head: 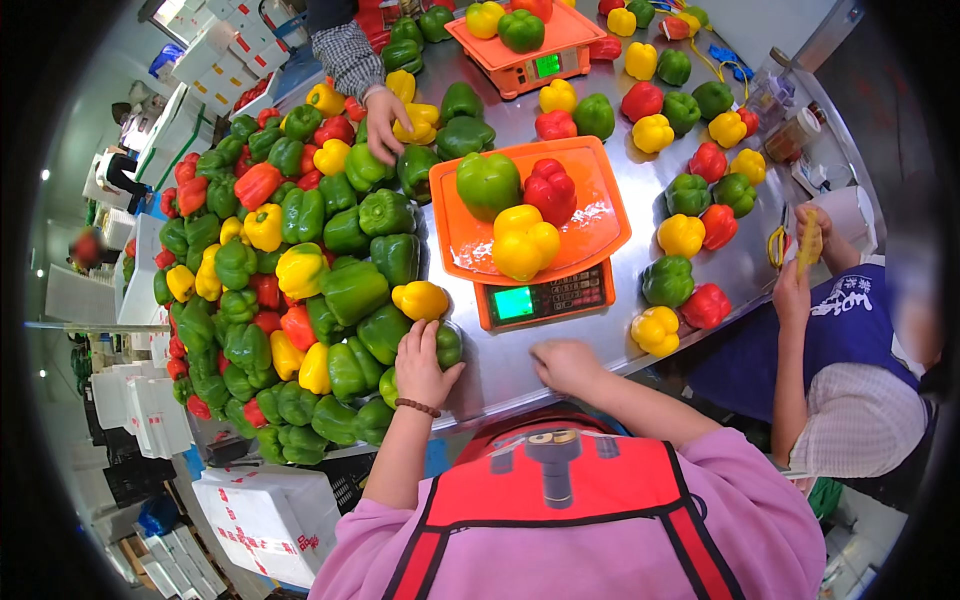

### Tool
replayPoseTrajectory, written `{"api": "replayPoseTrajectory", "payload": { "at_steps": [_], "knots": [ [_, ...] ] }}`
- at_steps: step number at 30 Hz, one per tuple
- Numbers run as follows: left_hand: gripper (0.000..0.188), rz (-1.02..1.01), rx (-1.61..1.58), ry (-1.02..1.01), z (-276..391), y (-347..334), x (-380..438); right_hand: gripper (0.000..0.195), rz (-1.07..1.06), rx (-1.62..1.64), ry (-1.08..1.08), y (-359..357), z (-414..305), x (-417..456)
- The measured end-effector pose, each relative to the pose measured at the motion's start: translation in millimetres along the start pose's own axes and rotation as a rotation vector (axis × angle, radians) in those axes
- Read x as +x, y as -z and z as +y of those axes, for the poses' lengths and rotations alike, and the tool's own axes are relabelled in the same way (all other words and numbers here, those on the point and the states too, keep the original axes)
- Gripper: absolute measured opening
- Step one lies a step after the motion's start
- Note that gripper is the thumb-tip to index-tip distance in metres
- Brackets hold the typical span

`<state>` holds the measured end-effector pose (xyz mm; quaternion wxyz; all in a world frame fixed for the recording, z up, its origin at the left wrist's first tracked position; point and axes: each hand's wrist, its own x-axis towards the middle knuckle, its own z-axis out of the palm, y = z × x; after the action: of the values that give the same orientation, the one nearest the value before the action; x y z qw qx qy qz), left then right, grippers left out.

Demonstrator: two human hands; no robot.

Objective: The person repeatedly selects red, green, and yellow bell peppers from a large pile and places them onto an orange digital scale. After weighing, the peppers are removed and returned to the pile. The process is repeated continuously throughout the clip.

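Observation:
My left hand [424, 366] lies on a green bell pepper [448, 344] at the near right edge of a big heap of bell peppers; whether its fingers grip it I cannot tell. Just above this hand sits a yellow bell pepper [420, 300]. My right hand [568, 365] rests loosely curled at the table's near edge, with nothing visible in it. In front of me an orange digital scale [551, 300] with a lit green display bears an orange tray [459, 225]. On the tray, a green [487, 186], a red [553, 196] and a yellow bell pepper [525, 244] sit together.
Right of the scale, green, red and yellow peppers [669, 280] stand in small groups on the metal table [495, 375]. A co-worker's hand [386, 124] reaches over the heap beside a second scale [517, 60]. Another person's hands [802, 262] hold something yellow near yellow-handled scissors [778, 244].

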<state>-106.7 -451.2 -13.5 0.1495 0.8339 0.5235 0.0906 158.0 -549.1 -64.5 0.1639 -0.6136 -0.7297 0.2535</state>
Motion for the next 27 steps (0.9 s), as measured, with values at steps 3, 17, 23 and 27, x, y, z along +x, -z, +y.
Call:
{"api": "replayPoseTrajectory", "payload": {
  "at_steps": [3,17,23,27],
  "knots": [
    [0.082,0.032,0.030,-0.005,9,11,5,0.013,-0.004,0.141,-0.008,9,-10,-18],
    [0.062,0.238,-1.196,0.045,40,28,160,0.014,0.215,0.430,-0.170,97,-12,-4],
    [0.059,0.227,-1.179,-0.077,51,3,238,0.017,0.378,0.462,-0.164,130,1,2],
    [0.037,0.272,-1.063,-0.188,48,12,259,0.027,0.343,0.574,-0.264,164,5,11]
  ]
}}
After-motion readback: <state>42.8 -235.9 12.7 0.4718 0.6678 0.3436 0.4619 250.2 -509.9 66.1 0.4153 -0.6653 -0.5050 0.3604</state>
